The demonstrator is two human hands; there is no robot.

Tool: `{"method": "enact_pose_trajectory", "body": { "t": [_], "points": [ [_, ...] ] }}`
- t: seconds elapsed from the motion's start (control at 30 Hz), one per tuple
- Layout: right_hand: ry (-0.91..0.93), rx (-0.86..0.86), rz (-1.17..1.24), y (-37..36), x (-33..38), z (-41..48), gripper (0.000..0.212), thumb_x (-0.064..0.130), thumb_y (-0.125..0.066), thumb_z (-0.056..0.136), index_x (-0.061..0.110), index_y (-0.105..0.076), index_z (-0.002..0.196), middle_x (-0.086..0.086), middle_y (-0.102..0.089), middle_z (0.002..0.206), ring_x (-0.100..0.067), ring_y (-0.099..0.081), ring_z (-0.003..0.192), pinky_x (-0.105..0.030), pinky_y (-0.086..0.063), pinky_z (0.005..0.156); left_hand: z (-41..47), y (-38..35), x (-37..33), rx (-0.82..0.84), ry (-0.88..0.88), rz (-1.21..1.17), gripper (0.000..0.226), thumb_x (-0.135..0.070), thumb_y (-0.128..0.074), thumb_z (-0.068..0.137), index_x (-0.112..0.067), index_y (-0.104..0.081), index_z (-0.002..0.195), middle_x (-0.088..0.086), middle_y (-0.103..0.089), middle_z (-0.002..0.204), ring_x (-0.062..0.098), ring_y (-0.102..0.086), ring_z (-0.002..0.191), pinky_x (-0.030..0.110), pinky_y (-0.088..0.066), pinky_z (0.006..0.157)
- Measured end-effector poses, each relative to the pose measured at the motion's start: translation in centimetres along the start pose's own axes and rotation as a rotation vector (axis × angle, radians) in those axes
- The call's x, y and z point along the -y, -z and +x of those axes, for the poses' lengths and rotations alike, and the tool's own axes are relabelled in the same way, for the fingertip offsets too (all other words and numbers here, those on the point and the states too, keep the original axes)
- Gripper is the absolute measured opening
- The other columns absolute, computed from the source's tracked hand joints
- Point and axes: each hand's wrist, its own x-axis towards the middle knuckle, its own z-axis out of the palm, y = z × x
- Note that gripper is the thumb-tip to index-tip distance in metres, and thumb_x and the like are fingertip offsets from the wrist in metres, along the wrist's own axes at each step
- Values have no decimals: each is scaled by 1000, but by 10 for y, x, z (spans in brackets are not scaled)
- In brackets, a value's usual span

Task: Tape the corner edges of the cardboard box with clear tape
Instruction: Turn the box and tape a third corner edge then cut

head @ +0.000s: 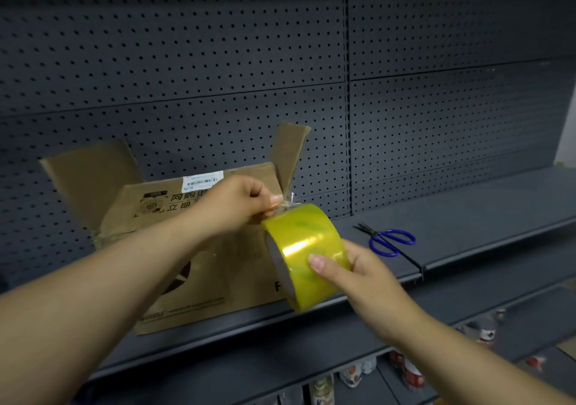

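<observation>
Your brown cardboard box (199, 267) lies on its side on the dark grey metal shelf (467, 217), its open flaps fanned out towards the perforated back panel (218, 62). That leaves the printed side panel facing you and its upper right corner, beside the raised flap, within easy reach.

Your left hand (240, 200) reaches across the box to that corner. Its fingers (276, 199) are pinched shut on the loose end of the tape, thumb against forefinger, and hold it right at the corner edge, probably so the strip starts where the seam needs covering. Whether the end already sticks to the cardboard, you cannot tell from here.

Just to the right and lower, the wide roll of clear, yellow-tinted packing tape (304, 255) hangs in front of the box's right edge. Your right hand (358, 275) cups it from the side, thumb pressed on the outer face and the other fingers wrapped behind, closed firmly enough to carry the roll yet, likely, to let it turn as you pull. Only a short stretch of tape runs between roll and pinch.

Further right, the blue-handled scissors (388, 240) lie on the shelf, well apart from the box, ready for cutting.
</observation>
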Motion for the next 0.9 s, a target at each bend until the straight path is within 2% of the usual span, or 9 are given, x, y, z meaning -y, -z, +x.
{"method": "enact_pose_trajectory", "body": {
  "t": [0.13,0.3,0.43,0.53,0.6,0.67,0.73,0.83,0.9],
  "points": [
    [22,-55,79,-5,-3,-4,15,21,-63,73,13,-67,85,4,-72,72,-4,-65,67,-15,-49,58,1,-2,5,67,95,-181,25,-23,-58,88,-11,-60,67,1,-61,63,9,-53,58,15,-45,55],
    [30,-82,40,-6,-2,1,18,22,-63,70,12,-68,85,2,-73,73,-7,-67,68,-18,-51,57,6,-2,6,80,245,-428,31,-32,-46,94,-11,-57,74,1,-59,64,5,-56,51,19,-48,50],
    [-9,-80,68,-6,-7,4,21,23,-63,72,10,-68,88,-1,-72,76,-11,-67,70,-20,-51,59,6,0,9,218,186,-313,41,-56,-62,68,-14,-58,71,-4,-58,60,7,-53,56,17,-45,53],
    [-35,-57,73,-3,-9,6,21,24,-63,72,12,-69,88,-1,-73,76,-10,-67,70,-19,-51,58,8,-2,18,224,162,-328,28,-32,-75,61,-9,-62,72,-1,-62,64,8,-56,58,14,-46,51],
    [-51,-39,86,-2,-11,8,19,24,-63,72,12,-69,86,0,-72,75,-9,-66,68,-19,-50,56,11,-6,22,155,164,-352,15,-16,-74,70,-11,-60,67,-4,-62,54,6,-56,51,13,-45,47],
    [-63,-24,115,-3,-13,9,19,23,-63,72,11,-68,86,0,-72,74,-9,-66,67,-19,-51,56,13,-8,25,82,155,-359,22,-6,-71,75,-13,-52,68,-8,-53,43,3,-49,42,13,-40,41],
    [-71,-22,136,-4,-16,10,20,23,-63,72,11,-68,86,0,-72,75,-9,-66,67,-19,-51,57,14,-11,28,54,126,-290,23,-6,-70,77,-15,-49,73,-7,-53,49,7,-50,47,17,-42,49],
    [-55,-31,131,-3,-19,13,20,24,-62,72,11,-68,86,0,-72,74,-9,-66,68,-19,-51,58,16,-16,30,-4,73,-121,10,-14,-70,78,-18,-61,81,5,-62,73,24,-59,74,36,-47,75],
    [-40,-37,138,0,-19,13,20,24,-62,71,11,-67,85,0,-71,72,-8,-65,67,-18,-50,58,18,-18,30,-55,56,-71,5,-17,-70,79,-20,-66,78,11,-67,81,28,-62,79,38,-49,79]
  ]
}}
